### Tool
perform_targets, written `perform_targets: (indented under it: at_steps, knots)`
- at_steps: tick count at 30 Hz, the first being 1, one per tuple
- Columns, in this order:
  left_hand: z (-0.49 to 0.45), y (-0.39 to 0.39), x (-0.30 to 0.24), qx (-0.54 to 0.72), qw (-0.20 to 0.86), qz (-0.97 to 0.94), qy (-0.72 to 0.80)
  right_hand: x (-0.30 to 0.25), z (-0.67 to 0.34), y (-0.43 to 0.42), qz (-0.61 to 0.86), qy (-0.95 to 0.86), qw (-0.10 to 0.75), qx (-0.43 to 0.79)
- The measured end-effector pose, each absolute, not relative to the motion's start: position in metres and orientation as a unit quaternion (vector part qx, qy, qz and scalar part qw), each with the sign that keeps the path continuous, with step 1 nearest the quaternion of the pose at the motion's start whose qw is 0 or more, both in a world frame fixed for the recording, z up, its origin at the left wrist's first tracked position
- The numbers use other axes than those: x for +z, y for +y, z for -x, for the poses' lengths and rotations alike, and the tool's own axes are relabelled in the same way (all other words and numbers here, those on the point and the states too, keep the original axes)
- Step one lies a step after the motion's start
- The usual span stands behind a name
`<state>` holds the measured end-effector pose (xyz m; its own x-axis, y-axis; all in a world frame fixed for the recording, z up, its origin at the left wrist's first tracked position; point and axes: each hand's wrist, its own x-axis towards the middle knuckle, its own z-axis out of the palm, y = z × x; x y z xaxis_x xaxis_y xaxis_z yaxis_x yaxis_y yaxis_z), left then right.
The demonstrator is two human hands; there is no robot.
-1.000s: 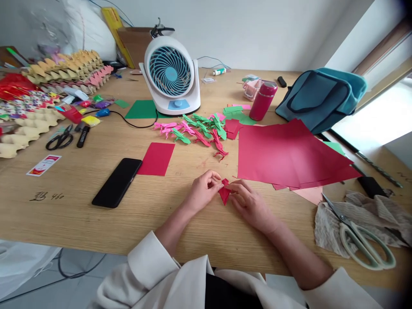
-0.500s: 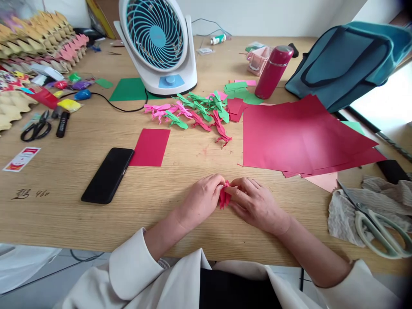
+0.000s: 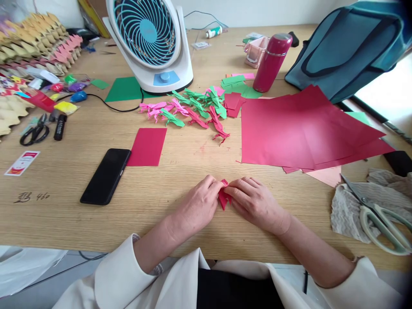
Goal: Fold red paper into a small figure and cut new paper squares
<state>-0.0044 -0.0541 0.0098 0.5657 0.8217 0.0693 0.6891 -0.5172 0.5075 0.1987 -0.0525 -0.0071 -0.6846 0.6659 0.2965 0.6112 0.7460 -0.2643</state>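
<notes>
Between my two hands is a small piece of folded red paper (image 3: 223,200), just above or on the wooden tabletop near its front edge. My left hand (image 3: 200,201) pinches its left side with thumb and fingertips. From the right, my right hand (image 3: 255,202) has its fingers closed on the other side of the paper. The fingers cover much of the folds. Farther back lies a cluster of folded paper figures in green (image 3: 196,103), pink (image 3: 156,109) and red (image 3: 219,124).
A black phone (image 3: 106,176) overlaps a red paper sheet (image 3: 148,146) at left. Large red sheets (image 3: 289,133) spread at right, with scissors (image 3: 375,214) on a crumpled cloth (image 3: 344,210). Behind stand a fan (image 3: 161,56), a red flask (image 3: 273,64) and a teal bag (image 3: 341,56).
The red paper has been turned or refolded slightly between my fingers and shows a different outline. My left hand has shifted a little, and the whole view has tilted slightly.
</notes>
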Motion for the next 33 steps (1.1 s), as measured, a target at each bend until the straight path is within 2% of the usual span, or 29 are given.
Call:
perform_targets:
  at_steps: [6, 16, 24, 33]
  knots:
    - [0.009, -0.055, 0.007, 0.163, 0.178, -0.884, 0.401, -0.006, -0.199, -0.053, 0.353, -0.907, 0.207, 0.098]
    - [0.016, -0.054, 0.008, 0.16, 0.173, -0.901, 0.363, -0.009, -0.203, -0.048, 0.362, -0.872, 0.251, 0.213]
    - [0.011, -0.06, 0.011, 0.175, 0.185, -0.891, 0.375, -0.002, -0.202, -0.052, 0.358, -0.886, 0.219, 0.196]
    - [0.009, -0.066, 0.0, 0.196, 0.155, -0.881, 0.402, 0.002, -0.197, -0.054, 0.395, -0.855, 0.234, 0.24]
